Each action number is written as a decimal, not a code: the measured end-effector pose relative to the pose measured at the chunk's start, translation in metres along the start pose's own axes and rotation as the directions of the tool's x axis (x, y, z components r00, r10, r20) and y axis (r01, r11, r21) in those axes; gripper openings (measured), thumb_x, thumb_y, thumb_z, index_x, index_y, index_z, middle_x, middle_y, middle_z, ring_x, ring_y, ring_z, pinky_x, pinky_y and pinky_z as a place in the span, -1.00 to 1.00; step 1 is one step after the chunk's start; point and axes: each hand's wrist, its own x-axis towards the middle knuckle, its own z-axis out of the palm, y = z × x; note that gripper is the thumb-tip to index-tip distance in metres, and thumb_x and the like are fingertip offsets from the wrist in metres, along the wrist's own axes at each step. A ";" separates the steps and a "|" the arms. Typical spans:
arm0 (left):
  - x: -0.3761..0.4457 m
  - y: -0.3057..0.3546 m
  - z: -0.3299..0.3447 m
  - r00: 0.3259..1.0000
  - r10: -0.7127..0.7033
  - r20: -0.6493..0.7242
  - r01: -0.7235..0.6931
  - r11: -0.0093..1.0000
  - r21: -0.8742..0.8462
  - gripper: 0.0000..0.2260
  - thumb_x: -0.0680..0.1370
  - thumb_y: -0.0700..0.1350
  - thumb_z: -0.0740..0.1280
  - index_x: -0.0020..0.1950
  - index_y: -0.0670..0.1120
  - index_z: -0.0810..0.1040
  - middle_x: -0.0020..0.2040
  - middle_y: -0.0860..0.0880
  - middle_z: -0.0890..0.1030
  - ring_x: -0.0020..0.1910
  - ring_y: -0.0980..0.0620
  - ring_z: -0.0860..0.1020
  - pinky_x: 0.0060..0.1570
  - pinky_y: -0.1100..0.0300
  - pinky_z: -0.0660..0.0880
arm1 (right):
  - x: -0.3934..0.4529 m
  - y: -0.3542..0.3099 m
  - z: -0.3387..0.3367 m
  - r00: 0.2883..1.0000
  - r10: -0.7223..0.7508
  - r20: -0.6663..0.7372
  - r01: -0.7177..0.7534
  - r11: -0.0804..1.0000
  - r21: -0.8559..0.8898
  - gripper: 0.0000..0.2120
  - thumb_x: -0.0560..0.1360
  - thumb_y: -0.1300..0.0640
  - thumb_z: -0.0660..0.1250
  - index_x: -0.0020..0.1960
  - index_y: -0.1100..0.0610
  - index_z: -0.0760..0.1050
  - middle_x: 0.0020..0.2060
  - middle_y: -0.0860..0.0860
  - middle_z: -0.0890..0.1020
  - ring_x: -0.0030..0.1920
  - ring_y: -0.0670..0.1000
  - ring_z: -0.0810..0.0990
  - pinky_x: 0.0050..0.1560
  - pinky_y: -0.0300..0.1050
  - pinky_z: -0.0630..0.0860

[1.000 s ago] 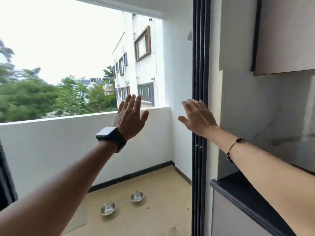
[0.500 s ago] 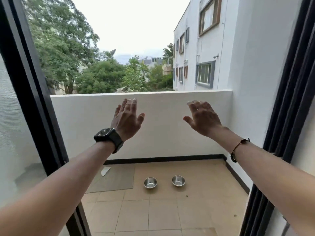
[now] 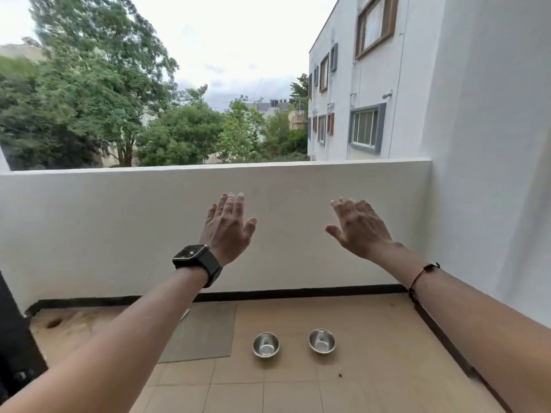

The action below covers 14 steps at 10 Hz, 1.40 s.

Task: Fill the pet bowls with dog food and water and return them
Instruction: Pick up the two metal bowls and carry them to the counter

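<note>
Two small steel pet bowls stand side by side on the tiled balcony floor, the left bowl (image 3: pixel 266 344) and the right bowl (image 3: pixel 321 341). Both look empty. My left hand (image 3: pixel 228 229), with a black watch on its wrist, is raised in the air with straight fingers and holds nothing. My right hand (image 3: pixel 357 228), with a thin dark cord on its wrist, is raised likewise, fingers spread and empty. Both hands hover well above the bowls, in front of the white parapet wall.
A white parapet (image 3: pixel 208 210) closes the balcony ahead and a white wall (image 3: pixel 492 174) stands at the right. A grey mat (image 3: pixel 202 332) lies left of the bowls. A dark door frame (image 3: pixel 15 338) is at the left edge. Sandy dirt lies in the left corner.
The view has swung and moved out through the door onto the balcony; the bowls now lie straight ahead and nearer. Both hands stay raised and empty.
</note>
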 end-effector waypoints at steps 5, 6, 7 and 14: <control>0.145 -0.051 0.134 0.997 -0.037 0.075 0.042 0.997 -0.061 -0.46 0.63 0.02 0.08 0.54 -0.15 0.02 0.55 -0.14 0.09 0.55 -0.06 -0.03 0.49 0.04 -0.09 | 0.143 0.040 0.124 0.991 -0.007 0.131 0.007 1.000 0.004 -0.40 0.59 -0.15 0.06 0.51 0.15 0.09 0.50 0.13 0.19 0.49 0.10 0.15 0.50 0.02 0.02; 0.163 -0.055 0.159 0.993 -0.053 0.107 0.057 0.997 -0.044 -0.46 0.63 0.02 0.07 0.55 -0.15 0.00 0.56 -0.14 0.07 0.55 -0.04 -0.04 0.49 0.06 -0.10 | 0.166 0.051 0.151 0.991 -0.014 0.134 0.011 1.000 0.021 -0.41 0.59 -0.15 0.06 0.51 0.15 0.09 0.50 0.13 0.19 0.49 0.10 0.15 0.50 0.01 0.02; 0.191 -0.059 0.194 0.989 -0.076 0.124 0.081 0.996 -0.034 -0.46 0.63 0.02 0.07 0.54 -0.15 0.00 0.56 -0.13 0.07 0.55 -0.04 -0.05 0.49 0.07 -0.11 | 0.197 0.068 0.191 0.989 -0.015 0.149 0.004 0.998 0.069 -0.41 0.59 -0.13 0.07 0.51 0.16 0.10 0.49 0.14 0.20 0.49 0.10 0.15 0.50 0.02 0.01; 0.322 -0.117 0.437 0.851 -0.167 0.498 0.195 0.981 -0.005 -0.47 0.64 0.04 0.01 0.55 -0.15 -0.02 0.56 -0.13 0.06 0.55 -0.05 -0.04 0.50 0.03 -0.06 | 0.314 0.124 0.433 0.894 0.020 0.449 -0.063 0.995 0.082 -0.42 0.60 -0.15 0.02 0.51 0.13 0.08 0.50 0.11 0.19 0.49 0.06 0.14 0.50 -0.01 -0.01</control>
